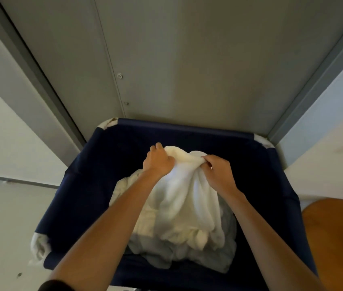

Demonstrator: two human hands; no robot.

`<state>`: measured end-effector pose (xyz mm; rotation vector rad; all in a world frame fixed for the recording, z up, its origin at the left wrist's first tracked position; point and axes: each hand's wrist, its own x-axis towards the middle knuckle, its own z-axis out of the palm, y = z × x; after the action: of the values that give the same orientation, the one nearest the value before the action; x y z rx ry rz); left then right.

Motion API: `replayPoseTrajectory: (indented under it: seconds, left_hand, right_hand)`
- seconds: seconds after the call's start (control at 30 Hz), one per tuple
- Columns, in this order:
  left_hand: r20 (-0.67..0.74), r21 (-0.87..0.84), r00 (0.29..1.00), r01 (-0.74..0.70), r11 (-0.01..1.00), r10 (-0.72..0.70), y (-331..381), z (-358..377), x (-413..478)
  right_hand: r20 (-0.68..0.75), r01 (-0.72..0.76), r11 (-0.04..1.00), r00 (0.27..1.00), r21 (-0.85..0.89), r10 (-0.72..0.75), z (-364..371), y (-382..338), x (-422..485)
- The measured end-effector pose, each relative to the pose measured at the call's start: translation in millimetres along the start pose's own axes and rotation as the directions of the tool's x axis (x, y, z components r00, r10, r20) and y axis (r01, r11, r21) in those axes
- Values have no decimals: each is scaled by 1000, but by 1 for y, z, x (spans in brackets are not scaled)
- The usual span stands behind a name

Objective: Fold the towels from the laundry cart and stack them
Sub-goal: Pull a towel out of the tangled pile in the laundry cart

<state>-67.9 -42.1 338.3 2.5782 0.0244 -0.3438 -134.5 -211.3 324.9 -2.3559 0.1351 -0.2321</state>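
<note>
White terry towel (184, 192) hangs bunched from both hands, its long axis running down into the navy laundry cart (95, 175). The left hand (159, 161) and right hand (218, 169) are each closed on its top edge, close together. Under it lies a pile of pale linens (145, 246).

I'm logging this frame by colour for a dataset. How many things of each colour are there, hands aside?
White: 1, the towel gripped by both hands
Pale grey: 1, the heap of laundry beneath it; separate pieces cannot be told
Navy: 1, the laundry cart
Total: 3
</note>
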Motion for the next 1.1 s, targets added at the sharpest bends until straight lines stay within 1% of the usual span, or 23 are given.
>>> replayPoseTrajectory:
  seconds: [0.03, 0.1, 0.17, 0.2, 0.27, 0.3, 0.4, 0.5, 0.57, 0.67, 0.73, 0.8, 0.87, 0.93, 1.03, 1.1]
  left_hand:
    - [14, 15, 1000, 14, 1000, -14, 0, -1, -1]
    - [130, -24, 991, -7, 1000, 10, 0, -1, -2]
    - [261, -136, 961, -56, 989, 91, 1, 1, -5]
    - [309, -156, 941, -94, 983, 139, 2, 2, -7]
    - [360, -121, 909, -180, 976, 212, 5, 5, -9]
    - [346, -113, 909, -207, 972, 234, 5, 7, -8]
    - [228, -141, 933, -253, 957, 280, 3, 8, -3]
    - [193, -142, 926, -299, 944, 323, -1, 2, 0]
    - [186, -187, 932, -278, 942, 312, -4, -4, 2]
    - [184, -308, 948, -196, 931, 260, -5, -15, 4]
    - [200, -320, 936, -219, 922, 291, -4, -18, 4]
    - [211, -313, 926, -239, 919, 313, -4, -20, 3]
    - [211, -325, 927, -231, 917, 309, -4, -22, 2]
    - [187, -354, 930, -235, 905, 315, -2, -27, 1]
    - [154, -394, 929, -253, 883, 335, 3, -38, 0]
    - [151, -425, 934, -235, 874, 324, 4, -44, 1]
  right_hand:
    - [5, 5, 1000, 1000, -4, -5, 0, -5, 2]
    - [2, 5, 1000, 1000, 6, -5, 3, -14, 3]
    - [-24, -33, 999, 999, 35, 34, 9, -19, 7]
    - [-42, -51, 998, 998, 47, 53, 12, -20, 9]
    - [-60, -69, 996, 996, 53, 72, 15, -24, 13]
    - [-60, -66, 996, 996, 52, 69, 15, -26, 15]
    - [-49, -54, 997, 997, 52, 56, 16, -31, 18]
    - [-74, -69, 996, 995, 54, 73, 18, -31, 20]
    - [-66, -85, 996, 994, 16, 86, 16, -27, 22]
    - [-19, -121, 987, 993, -107, 119, 18, -17, 21]
    - [-12, -179, 972, 984, -154, 179, 22, -14, 18]
    - [-30, -250, 961, 968, -118, 248, 29, -17, 12]
    - [-17, -334, 942, 943, -24, 333, 39, -22, 7]
    - [54, -392, 920, 918, -7, 392, 52, -22, 3]
    - [187, -441, 896, 885, 49, 426, 69, -22, -2]
    - [193, -451, 891, 880, 57, 434, 75, -21, -3]
